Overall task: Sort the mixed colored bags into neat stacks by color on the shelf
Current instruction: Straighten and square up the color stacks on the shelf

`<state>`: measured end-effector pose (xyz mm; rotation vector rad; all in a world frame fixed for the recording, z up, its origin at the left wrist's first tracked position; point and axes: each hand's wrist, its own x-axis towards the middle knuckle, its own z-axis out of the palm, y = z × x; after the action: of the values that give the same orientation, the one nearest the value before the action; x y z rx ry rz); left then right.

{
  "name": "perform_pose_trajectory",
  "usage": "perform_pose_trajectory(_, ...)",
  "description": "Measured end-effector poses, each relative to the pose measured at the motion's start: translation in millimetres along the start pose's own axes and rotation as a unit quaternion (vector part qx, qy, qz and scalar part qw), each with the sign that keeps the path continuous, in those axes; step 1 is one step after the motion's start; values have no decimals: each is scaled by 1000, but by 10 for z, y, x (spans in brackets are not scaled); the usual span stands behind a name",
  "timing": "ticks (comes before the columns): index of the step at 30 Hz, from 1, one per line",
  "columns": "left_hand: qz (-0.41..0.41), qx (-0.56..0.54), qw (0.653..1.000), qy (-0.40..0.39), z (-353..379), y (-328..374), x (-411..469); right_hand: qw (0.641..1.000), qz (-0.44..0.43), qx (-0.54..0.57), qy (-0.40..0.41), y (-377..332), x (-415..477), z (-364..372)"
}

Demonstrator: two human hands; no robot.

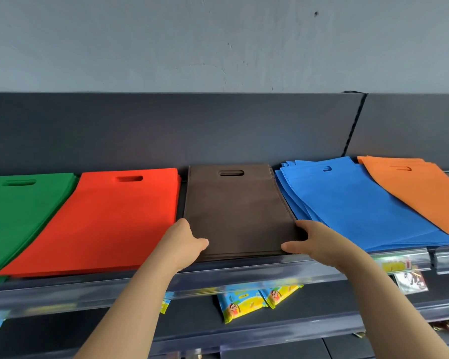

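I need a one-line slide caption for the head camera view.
Left hand and right hand hold the near corners of the brown stack, between the red stack and blue stack on the shelf.

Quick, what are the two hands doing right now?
Left hand: holds the brown bag stack at its front left corner.
Right hand: holds its front right corner.

Green stack [16,211] cut by left edge, orange stack [423,193] by right — shelf labels [395,265] blurred

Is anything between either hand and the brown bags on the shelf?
Nothing visible. The left hand and right hand grip the brown stack at its front corners; the red stack and blue stack lie beside it, not between.
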<state>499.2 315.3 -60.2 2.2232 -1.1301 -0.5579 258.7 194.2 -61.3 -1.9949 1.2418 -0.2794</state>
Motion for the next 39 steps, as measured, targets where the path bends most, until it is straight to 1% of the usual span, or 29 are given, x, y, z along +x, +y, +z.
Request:
perform_pose_trajectory(1, -3, -3, 1000, 1, -14, 10, 22, 1000, -6, 3, 7, -4, 31, -17)
perform_pose_trajectory(4, -3, -7, 1000, 10, -32, 49, 138, 997, -8, -13, 80, -54, 166, -11)
perform_pose_trajectory(5, 0, 0, 1000, 7, -19, 55, 151, 996, -9, -14, 89, -61, 206, 15)
perform_pose_trajectory(7, 2, 15, 1000, 2, 20, 43, 157, 996, -19, -13, 84, -33, 273, 63)
perform_pose_trajectory(9, 1, 21, 1000, 0, 18, 10, 194, 997, -11, -17, 74, 8, 318, 54)
perform_pose_trajectory(12, 1, 2, 1000, 18, -58, 13, 380, 996, -10, -12, 86, -18, 453, -25)
perform_pose_trajectory(15, -2, 12, 999, 33, -91, 108, 619, 995, -7, 8, 96, -114, 644, -67)
perform_pose_trajectory(18, -1, 18, 1000, 22, 12, 112, 791, 996, 1, 17, 85, -98, 836, -48)
perform_pose_trajectory(21, -1, 28, 999, 26, 74, 83, 867, 997, 3, 23, 68, -20, 973, -61)
perform_pose_trajectory(23, -11, 19, 999, 41, 35, 91, 936, 996, 13, 39, 77, -24, 1026, -109)
perform_pose_trajectory(26, -13, 13, 999, 51, -20, 109, 1090, 994, 14, 25, 102, -80, 1128, -119)
perform_pose_trajectory(30, -1, 15, 999, 31, 62, 128, 1164, 997, 10, 7, 80, -112, 1177, -20)
perform_pose_trajectory(34, 2, -3, 999, 35, -5, 113, 1023, 996, 10, 48, 77, -48, 1013, -135)
perform_pose_trajectory(36, 14, -8, 1000, 24, -83, 104, 832, 997, 6, 57, 55, 8, 850, -187)
perform_pose_trajectory(39, 31, -27, 999, -28, -121, 24, 507, 997, -8, 81, -1, 58, 551, -163)
